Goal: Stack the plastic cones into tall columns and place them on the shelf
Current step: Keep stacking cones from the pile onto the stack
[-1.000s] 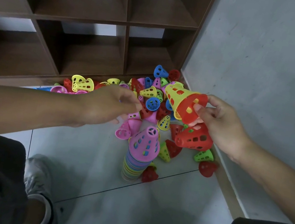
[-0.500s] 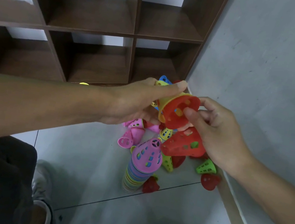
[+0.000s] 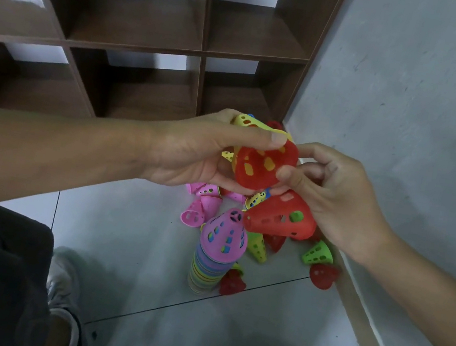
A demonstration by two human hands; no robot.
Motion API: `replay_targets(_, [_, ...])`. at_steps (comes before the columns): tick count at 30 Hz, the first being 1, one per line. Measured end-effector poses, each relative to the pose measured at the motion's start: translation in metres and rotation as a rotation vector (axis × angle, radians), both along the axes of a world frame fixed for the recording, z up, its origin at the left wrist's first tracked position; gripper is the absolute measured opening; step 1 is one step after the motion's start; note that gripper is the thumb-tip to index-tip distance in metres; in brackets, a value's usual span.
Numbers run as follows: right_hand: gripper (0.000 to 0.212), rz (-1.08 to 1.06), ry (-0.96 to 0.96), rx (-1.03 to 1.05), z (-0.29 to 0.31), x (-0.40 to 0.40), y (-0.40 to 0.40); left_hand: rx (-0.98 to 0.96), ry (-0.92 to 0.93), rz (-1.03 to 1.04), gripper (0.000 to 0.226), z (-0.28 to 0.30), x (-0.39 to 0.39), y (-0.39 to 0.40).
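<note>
My left hand [image 3: 191, 151] grips a yellow cone [image 3: 251, 122] with a red cone [image 3: 264, 165] nested in its mouth, thumb on the rim. My right hand [image 3: 335, 191] pinches that red cone's rim and also holds a second red cone [image 3: 282, 216] under its lower fingers. Below on the floor stands a tall column of stacked cones [image 3: 210, 263] topped by a pink one [image 3: 223, 237]. Loose pink [image 3: 199, 210], yellow-green [image 3: 257, 245], green [image 3: 317, 252] and red cones [image 3: 323, 275] lie around it.
A dark brown shelf [image 3: 139, 46] with open cubbies stands behind the pile. A grey wall [image 3: 411, 113] and its baseboard run along the right. My knees and shoes fill the bottom corners, on a pale tiled floor [image 3: 132, 247].
My left hand left the floor pile, came up and took hold of the nested yellow and red cones that my right hand held. Both hands drew closer together.
</note>
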State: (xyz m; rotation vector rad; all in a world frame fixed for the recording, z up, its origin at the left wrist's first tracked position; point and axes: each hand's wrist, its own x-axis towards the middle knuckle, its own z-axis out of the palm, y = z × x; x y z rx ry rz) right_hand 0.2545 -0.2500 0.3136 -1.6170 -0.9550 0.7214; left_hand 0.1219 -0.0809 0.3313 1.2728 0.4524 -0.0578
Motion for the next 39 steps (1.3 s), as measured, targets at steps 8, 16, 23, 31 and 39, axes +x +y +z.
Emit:
replay_targets(8, [0.051, -0.046, -0.207, -0.091, -0.014, 0.01, -0.013, 0.398, 0.059, 0.03, 0.075, -0.001, -0.006, 0.003])
replay_targets(16, [0.057, -0.052, -0.215, -0.114, -0.016, 0.015, -0.019, 0.924, -0.048, -0.288, 0.109, -0.02, -0.023, -0.009])
replay_targets(23, [0.056, -0.054, -0.21, -0.091, -0.014, 0.014, -0.017, 0.961, -0.009, -0.417, 0.086, -0.023, -0.022, -0.002])
replay_targets(31, [0.053, -0.126, -0.011, -0.028, -0.006, 0.008, -0.014, 1.075, -0.032, -0.318, 0.056, -0.02, -0.02, 0.003])
replay_targets(39, [0.044, -0.2, 0.26, 0.101, 0.006, -0.005, -0.011, 0.884, -0.13, -0.217, 0.058, -0.016, -0.019, -0.007])
